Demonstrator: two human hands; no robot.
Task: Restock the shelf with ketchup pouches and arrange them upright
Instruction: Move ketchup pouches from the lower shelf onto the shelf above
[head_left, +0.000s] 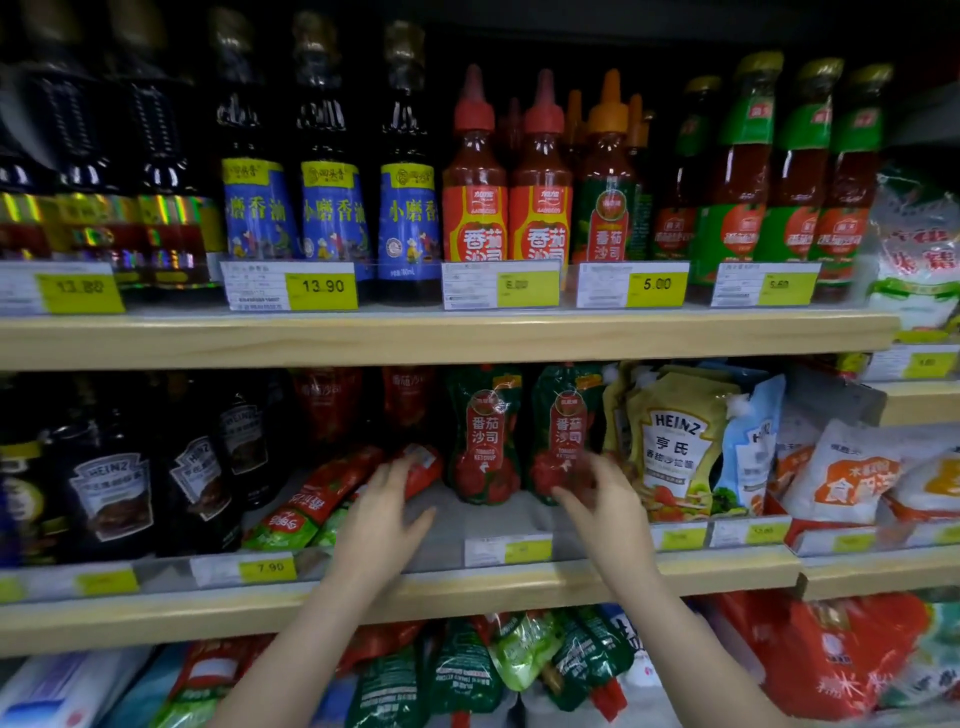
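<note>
Two green ketchup pouches (485, 441) stand upright mid-shelf (467, 577), job partly done. Red pouches (332, 488) lie flat beside them; the left hand (379, 514) rests open on one, the right hand (602, 499) hovers open, blurred, at the standing pair. More pouches (467, 670) wait below.

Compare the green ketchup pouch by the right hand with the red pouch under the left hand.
The green pouch stands upright; the red pouch lies flat. The green one is dark green with a red label; the red one is red with a green end. Both sit on the middle shelf.
</note>
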